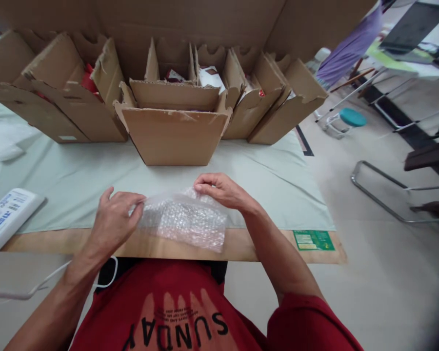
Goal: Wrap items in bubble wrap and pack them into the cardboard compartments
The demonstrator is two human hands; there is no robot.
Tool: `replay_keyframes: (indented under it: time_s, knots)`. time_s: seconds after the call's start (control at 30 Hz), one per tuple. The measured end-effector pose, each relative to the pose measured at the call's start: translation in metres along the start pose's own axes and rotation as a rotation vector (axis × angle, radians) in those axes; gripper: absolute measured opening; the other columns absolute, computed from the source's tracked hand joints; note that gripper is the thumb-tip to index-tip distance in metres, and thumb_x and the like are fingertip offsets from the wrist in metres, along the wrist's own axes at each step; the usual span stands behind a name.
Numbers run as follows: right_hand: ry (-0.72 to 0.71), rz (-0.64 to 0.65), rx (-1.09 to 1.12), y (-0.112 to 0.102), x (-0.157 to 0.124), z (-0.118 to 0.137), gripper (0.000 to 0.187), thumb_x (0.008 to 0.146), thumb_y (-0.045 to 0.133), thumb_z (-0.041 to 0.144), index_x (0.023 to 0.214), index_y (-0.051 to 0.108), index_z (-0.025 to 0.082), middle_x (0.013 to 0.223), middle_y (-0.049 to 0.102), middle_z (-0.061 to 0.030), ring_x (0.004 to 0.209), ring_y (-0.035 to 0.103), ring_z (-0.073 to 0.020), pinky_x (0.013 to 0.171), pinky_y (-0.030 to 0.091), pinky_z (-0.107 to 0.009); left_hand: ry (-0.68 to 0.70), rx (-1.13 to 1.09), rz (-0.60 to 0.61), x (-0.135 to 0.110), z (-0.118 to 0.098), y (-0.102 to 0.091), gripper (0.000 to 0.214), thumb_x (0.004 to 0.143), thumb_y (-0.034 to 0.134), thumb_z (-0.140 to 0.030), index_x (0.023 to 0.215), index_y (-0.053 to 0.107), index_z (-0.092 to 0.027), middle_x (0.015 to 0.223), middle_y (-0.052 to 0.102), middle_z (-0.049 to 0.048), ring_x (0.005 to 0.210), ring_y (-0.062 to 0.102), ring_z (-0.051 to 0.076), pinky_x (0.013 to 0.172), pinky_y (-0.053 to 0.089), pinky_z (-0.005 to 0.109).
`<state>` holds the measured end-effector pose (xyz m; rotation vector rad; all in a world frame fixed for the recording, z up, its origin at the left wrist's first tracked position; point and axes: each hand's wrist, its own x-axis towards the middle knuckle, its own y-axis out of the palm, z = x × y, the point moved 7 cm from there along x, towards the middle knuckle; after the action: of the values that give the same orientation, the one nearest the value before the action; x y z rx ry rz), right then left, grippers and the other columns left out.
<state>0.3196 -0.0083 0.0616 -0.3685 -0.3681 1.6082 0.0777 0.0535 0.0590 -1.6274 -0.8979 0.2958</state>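
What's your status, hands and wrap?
Left hand and right hand pinching bubble wrap along far edge. Wrap over wooden table edge. Cardboard box ahead, not touching.

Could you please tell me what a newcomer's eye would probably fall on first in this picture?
Probably the open cardboard boxes, ranged across the far side of the cloth-covered table, one standing forward of the others. Next might come the clear bubble wrap at the table's near edge, its upper edge pinched by the left hand and the right hand. The red shirt lettered SUNDAY, at the bottom of the view, also stands out.
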Motion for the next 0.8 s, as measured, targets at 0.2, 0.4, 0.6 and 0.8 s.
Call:
replay_keyframes:
  time_s: [0.2, 0.4, 0.6, 0.8]
  knots:
    - [-0.091, -0.636, -0.329, -0.041, -0.036, 0.01, 0.017, 0.097, 0.058, 0.032, 0.1, 0.072, 0.023, 0.106, 0.076, -0.0062, 0.103, 0.066, -0.0249, 0.096, 0.046, -0.043, -0.056, 0.158, 0.058, 0.042, 0.015, 0.006, 0.034, 0.091, 0.052, -0.027, 0.119, 0.068, -0.018, 0.099, 0.078, 0.0116, 0.106, 0.07, 0.035, 0.112, 0.038, 0.066]
    - [-0.184, -0.383, -0.48, 0.007, -0.048, 0.012, 0.027, 0.099, 0.054, 0.022, 0.12, 0.071, 0.022, 0.126, 0.074, -0.0092, 0.119, 0.065, -0.0261, 0.104, 0.049, -0.045, 0.039, 0.106, -0.226, 0.024, -0.029, -0.005, 0.049, 0.096, 0.055, -0.028, 0.144, 0.05, -0.02, 0.154, 0.05, 0.0186, 0.146, 0.045, 0.036, 0.118, 0.036, 0.058]
    - [-0.166, -0.048, -0.738, 0.072, 0.008, -0.009, 0.052, 0.101, 0.058, 0.032, 0.15, 0.051, 0.015, 0.161, 0.046, -0.0136, 0.153, 0.035, -0.0291, 0.119, 0.038, -0.047, 0.153, 0.115, 0.145, 0.001, -0.052, 0.073, 0.062, 0.102, 0.04, -0.04, 0.157, 0.037, -0.011, 0.163, 0.04, 0.0229, 0.154, 0.033, 0.036, 0.124, 0.024, 0.06]
    - [0.026, -0.114, -0.846, 0.04, -0.024, -0.059, 0.066, 0.103, 0.053, 0.049, 0.156, 0.044, 0.012, 0.166, 0.038, -0.0177, 0.155, 0.033, -0.0339, 0.125, 0.026, -0.053, 0.071, 0.255, 0.246, -0.005, 0.0, 0.072, 0.063, 0.102, 0.035, -0.045, 0.155, 0.042, -0.011, 0.165, 0.035, 0.0231, 0.156, 0.03, 0.038, 0.122, 0.022, 0.064]
